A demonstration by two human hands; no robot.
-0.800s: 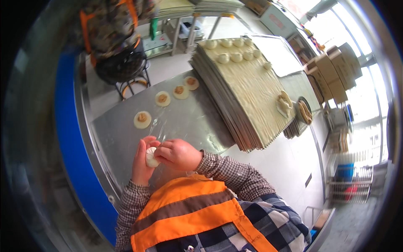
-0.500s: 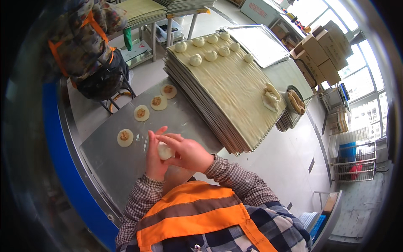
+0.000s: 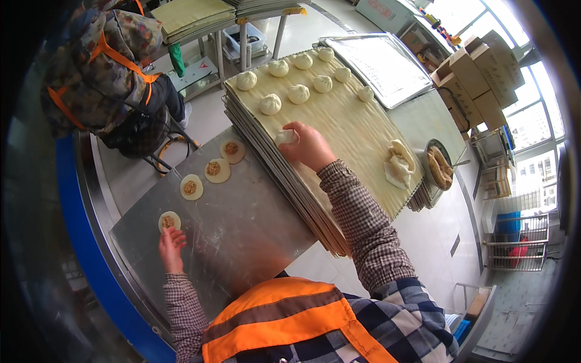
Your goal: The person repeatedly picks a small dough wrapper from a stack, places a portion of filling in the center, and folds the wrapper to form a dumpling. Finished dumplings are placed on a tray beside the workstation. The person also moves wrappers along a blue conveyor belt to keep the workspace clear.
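Note:
Pinched in the fingers of my right hand (image 3: 310,147) is a white bun (image 3: 284,138), just over the left edge of the cloth-covered tray stack (image 3: 339,142). Several pleated buns (image 3: 298,94) stand in rows on that cloth, beyond my hand. My left hand (image 3: 172,247) is low over the steel table (image 3: 236,224), fingers apart and holding nothing. Its fingertips reach the near edge of a round dough wrapper (image 3: 169,216) topped with brown filling. More filled wrappers (image 3: 192,187) lie in a slanting line farther back.
A bowl of filling (image 3: 438,166) with a utensil stands right of the stack, near a crumpled pale cloth or dough piece (image 3: 399,165). Behind lies a shiny metal tray (image 3: 384,66). Another person (image 3: 115,72) sits at the far left. Cardboard boxes (image 3: 475,85) are piled at right.
My hands have parted from around the bun. The right one has carried it up and right to the tray stack; the left has moved left to the nearest filled wrapper.

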